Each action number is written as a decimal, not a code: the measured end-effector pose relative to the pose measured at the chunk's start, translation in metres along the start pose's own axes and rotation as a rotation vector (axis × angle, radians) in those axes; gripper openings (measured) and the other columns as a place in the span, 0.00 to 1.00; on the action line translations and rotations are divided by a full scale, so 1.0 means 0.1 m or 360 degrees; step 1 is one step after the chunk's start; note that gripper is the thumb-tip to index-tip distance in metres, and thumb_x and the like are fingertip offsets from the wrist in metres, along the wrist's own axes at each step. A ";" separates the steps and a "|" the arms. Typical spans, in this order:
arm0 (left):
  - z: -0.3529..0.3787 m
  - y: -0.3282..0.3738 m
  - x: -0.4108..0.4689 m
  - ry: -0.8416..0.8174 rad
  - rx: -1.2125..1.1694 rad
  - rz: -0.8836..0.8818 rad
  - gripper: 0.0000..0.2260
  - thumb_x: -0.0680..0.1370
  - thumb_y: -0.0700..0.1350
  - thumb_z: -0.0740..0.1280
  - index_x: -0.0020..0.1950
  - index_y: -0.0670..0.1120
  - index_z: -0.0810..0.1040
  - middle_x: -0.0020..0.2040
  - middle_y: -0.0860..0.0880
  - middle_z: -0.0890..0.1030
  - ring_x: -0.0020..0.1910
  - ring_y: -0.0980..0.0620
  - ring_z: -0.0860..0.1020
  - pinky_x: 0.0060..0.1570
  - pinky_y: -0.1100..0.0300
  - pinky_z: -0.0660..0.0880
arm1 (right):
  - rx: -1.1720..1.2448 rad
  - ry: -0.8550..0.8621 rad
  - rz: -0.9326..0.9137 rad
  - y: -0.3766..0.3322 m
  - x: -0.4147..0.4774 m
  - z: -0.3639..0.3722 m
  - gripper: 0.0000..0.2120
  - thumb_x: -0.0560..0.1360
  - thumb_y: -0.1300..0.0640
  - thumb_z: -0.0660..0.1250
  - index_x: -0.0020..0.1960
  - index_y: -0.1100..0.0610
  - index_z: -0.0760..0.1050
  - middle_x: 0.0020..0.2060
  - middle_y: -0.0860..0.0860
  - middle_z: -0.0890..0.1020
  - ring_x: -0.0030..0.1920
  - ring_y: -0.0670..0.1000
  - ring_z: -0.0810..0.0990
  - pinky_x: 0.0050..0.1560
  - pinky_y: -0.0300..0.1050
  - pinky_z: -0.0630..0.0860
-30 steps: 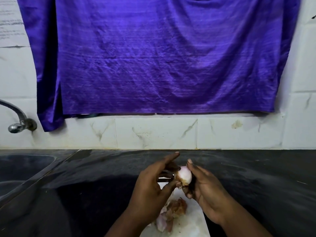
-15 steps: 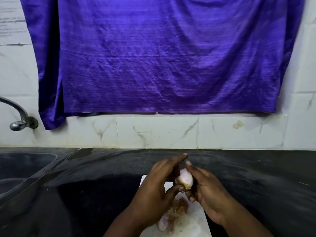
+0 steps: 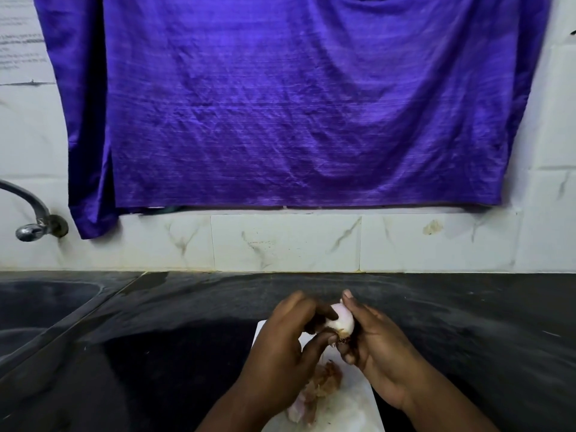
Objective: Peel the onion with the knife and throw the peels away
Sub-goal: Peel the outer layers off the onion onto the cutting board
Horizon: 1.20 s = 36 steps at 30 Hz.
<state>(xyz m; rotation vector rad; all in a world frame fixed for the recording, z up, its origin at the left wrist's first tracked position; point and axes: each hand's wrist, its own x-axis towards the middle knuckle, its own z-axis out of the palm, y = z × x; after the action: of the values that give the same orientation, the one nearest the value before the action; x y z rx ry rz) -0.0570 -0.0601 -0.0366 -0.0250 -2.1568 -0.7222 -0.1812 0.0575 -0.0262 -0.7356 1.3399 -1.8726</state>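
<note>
1. Far left: sink basin point(image 3: 46, 302) sunk into the dark counter point(image 3: 187, 307); tap point(image 3: 29, 219) sticks out of the tiled wall at mid-left.
2. Upper frame: purple cloth point(image 3: 296, 104) hangs over the white tiles point(image 3: 280, 241), covers most of the wall.
3. Lower centre: left hand point(image 3: 280, 347) curled around the onion's left side, thumb pressed under its root end, fingers over the top.
4. Onion point(image 3: 343, 321), pale and mostly peeled, held above the white board point(image 3: 343, 410), pinched between both hands.
5. Loose peels point(image 3: 318, 388) piled on the board below the hands, partly behind the left wrist.
6. Right hand point(image 3: 377, 350) closed on the onion's right side, index tip up over its top. Knife: can't tell, no blade visible.
</note>
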 end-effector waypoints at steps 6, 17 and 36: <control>-0.01 0.00 0.01 0.0013 0.0061 -0.0001 0.09 0.76 0.45 0.78 0.49 0.52 0.79 0.48 0.57 0.78 0.49 0.53 0.80 0.47 0.68 0.76 | 0.0077 -0.0031 0.0035 0.00 0.01 -0.02 0.24 0.78 0.43 0.65 0.51 0.65 0.82 0.34 0.59 0.79 0.28 0.51 0.72 0.25 0.42 0.70; -0.05 -0.02 0.02 -0.0029 -0.0071 0.0084 0.07 0.76 0.38 0.77 0.44 0.48 0.82 0.42 0.55 0.80 0.42 0.54 0.81 0.42 0.60 0.79 | -0.0152 -0.0052 0.0054 -0.02 -0.01 -0.01 0.15 0.74 0.46 0.72 0.46 0.58 0.78 0.30 0.56 0.76 0.24 0.48 0.71 0.23 0.39 0.65; -0.02 0.04 -0.03 0.0014 -0.0169 -0.0400 0.20 0.75 0.54 0.77 0.64 0.61 0.75 0.61 0.62 0.81 0.60 0.60 0.82 0.57 0.61 0.81 | 0.0216 0.0064 0.0111 0.02 0.07 -0.13 0.35 0.66 0.43 0.78 0.63 0.66 0.77 0.45 0.61 0.84 0.35 0.52 0.80 0.33 0.42 0.80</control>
<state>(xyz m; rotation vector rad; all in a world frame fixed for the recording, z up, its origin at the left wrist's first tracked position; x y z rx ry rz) -0.0527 -0.0572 -0.0354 0.1965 -2.1334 -0.9782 -0.1947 0.0584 -0.0316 -0.5774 1.2334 -1.9105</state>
